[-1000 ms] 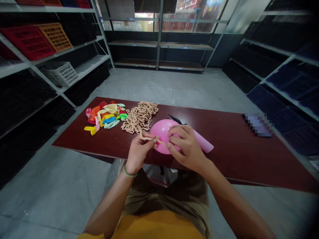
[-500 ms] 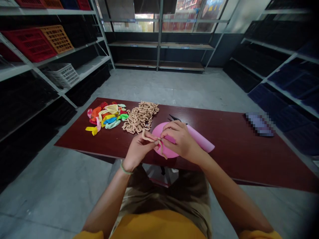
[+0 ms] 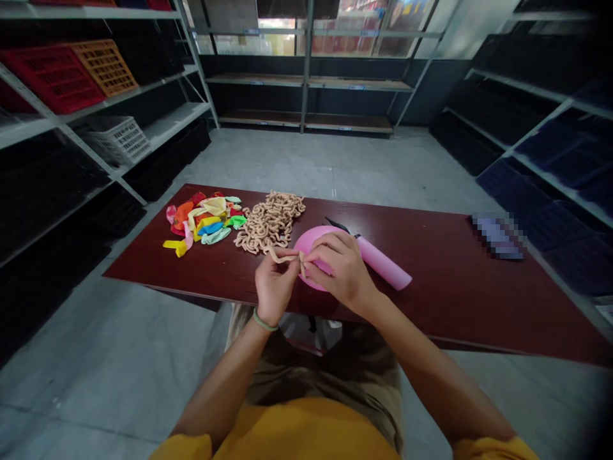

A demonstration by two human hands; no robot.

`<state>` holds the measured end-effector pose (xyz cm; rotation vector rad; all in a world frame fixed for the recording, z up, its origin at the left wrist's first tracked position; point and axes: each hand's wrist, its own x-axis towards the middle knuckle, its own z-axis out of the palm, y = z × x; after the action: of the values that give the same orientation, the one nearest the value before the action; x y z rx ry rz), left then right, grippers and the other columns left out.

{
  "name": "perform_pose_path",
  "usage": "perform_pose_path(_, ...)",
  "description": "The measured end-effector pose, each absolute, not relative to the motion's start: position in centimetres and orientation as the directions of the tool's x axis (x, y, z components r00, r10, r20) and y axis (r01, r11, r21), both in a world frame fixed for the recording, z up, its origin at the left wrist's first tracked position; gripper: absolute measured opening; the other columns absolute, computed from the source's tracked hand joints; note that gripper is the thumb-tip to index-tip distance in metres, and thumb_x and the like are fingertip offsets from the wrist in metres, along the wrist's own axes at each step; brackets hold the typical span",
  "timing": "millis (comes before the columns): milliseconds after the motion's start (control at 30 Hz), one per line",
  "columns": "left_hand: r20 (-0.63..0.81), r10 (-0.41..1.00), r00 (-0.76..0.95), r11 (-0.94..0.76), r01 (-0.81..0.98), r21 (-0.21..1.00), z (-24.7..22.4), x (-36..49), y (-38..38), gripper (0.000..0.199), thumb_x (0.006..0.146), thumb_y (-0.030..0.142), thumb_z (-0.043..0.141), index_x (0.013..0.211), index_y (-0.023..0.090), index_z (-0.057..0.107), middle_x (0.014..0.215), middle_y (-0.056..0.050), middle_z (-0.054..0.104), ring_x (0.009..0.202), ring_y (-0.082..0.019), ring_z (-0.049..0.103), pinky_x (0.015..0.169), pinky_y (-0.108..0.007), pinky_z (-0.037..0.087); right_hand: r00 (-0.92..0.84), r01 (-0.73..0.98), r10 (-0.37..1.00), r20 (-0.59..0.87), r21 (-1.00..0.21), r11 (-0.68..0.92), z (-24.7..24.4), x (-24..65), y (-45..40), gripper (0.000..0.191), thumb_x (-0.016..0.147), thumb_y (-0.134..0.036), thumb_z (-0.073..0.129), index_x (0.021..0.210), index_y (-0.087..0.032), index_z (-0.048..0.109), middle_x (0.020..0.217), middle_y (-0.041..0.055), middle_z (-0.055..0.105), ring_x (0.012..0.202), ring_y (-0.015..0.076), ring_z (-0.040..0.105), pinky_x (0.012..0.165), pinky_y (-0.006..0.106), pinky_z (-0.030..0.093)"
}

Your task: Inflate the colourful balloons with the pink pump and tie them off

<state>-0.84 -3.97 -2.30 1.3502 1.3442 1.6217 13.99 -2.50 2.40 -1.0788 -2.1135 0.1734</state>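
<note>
A short beige cord (image 3: 283,258) runs between my two hands over the table. My left hand (image 3: 274,284) pinches it between thumb and fingers, and a bent end sticks up past the fingertips. My right hand (image 3: 341,267) is closed at the fingertips where the cord crosses, with a short end hanging down there. Behind and under the right hand is a round pink inflated balloon (image 3: 306,240), partly covered by it. Whether those fingertips also grip the balloon's neck is hidden. Beside the balloon lies a pink hand pump (image 3: 385,263) with a black end.
On the brown table (image 3: 454,287), a pile of beige cords (image 3: 271,220) sits left of the balloon. Further left lie several limp coloured balloons (image 3: 205,220). A blurred flat object (image 3: 498,235) rests at the right. Shelves with crates (image 3: 124,137) stand around.
My left hand has shifted right, with its wrist turned more upright. The cord's hanging end is shorter and more upright. Both hands remain close together at the balloon.
</note>
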Motion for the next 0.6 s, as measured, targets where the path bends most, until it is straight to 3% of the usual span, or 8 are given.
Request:
perform_pose_path(167, 0.308, 0.915, -0.261, -0.301, 0.067, 0.951, -2.75, -0.94, -4.04, 0.008, 0.081, 0.025, 0.067, 0.084, 0.018, 0.068, 0.076, -0.002, 0.068, 0.069, -0.014, 0.063, 0.066, -0.024, 0.050, -0.349, 0.589, 0.755, 0.556, -0.497, 0.638, 2.83, 14.71, -2.05, 0.010, 0.088, -0.025, 0.058, 0.083, -0.023, 0.066, 0.092, 0.0051, 0.065, 0.095, 0.0220, 0.057, 0.089, 0.040, 0.043)
perform_pose_path(600, 0.371, 0.892, -0.257, -0.350, 0.125, 0.928, -2.85, -0.95, -4.38, 0.007, 0.083, 0.025, 0.067, 0.084, 0.020, 0.070, 0.083, -0.004, 0.072, 0.082, -0.017, 0.068, 0.078, -0.028, 0.053, -0.355, 0.655, 0.775, 0.523, -0.453, 0.605, 2.65, 14.21, -2.17, 0.011, 0.084, -0.032, 0.064, 0.081, -0.023, 0.069, 0.099, 0.0073, 0.060, 0.103, 0.0251, 0.053, 0.095, 0.043, 0.040)
